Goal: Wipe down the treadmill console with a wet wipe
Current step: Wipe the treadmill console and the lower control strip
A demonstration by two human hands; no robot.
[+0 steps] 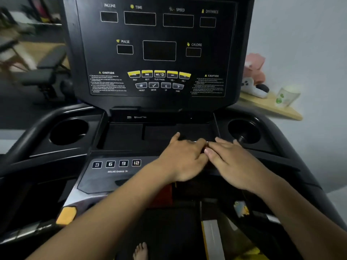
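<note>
I see the left hand point(183, 159) and the right hand point(231, 163) meeting over the front lip of the tray point(129, 136), in the low middle of the treadmill console point(159, 53). They touch at the fingertips. The right hand's fingers lie fairly straight and flat. The left hand's fingers bend toward the right hand, and their tips are hidden, so I cannot tell whether it grips anything. A pale sliver point(196, 141) glints between the two hands. It is too small for me to say whether it is the wipe.

Both forearms cover the lower panel. Only the incline buttons point(116, 163) show to the left of them, and a red patch point(162, 196) peeks out under the left wrist.

A left cup holder point(69, 132) and a right cup holder point(244, 131) flank the tray. The display windows above are dark, and the caution print is unreadable.

Beyond the right edge, a wooden shelf point(272, 108) carries a cup point(287, 96) and a blurred pink toy point(255, 72). A bench point(48, 72) on the left is smeared. A bare foot point(140, 250) is cut off at the bottom edge.
</note>
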